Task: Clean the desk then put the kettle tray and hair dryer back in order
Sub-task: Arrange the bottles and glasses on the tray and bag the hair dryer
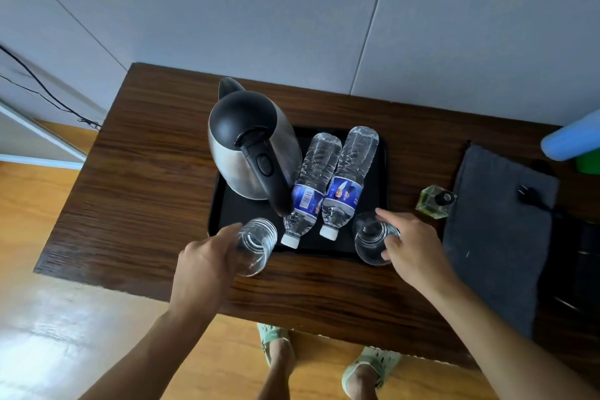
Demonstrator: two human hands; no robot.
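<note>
Left hand (207, 256) grasps a glass (255, 247); right hand (410, 247) grips a second glass (370, 242). Both sit at the tray's (227, 204) near edge on the counter (146, 156). Beyond the hands: kettle (250, 146), two bottles (313, 182) lying lengthwise, caps nearest.

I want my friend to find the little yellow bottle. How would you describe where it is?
Start at the black tray holding the steel kettle on the dark wooden desk. Between its right edge and the grey fabric pouch stands a small square glass bottle of yellowish liquid. It alone has a black cap and tinted contents.
</note>
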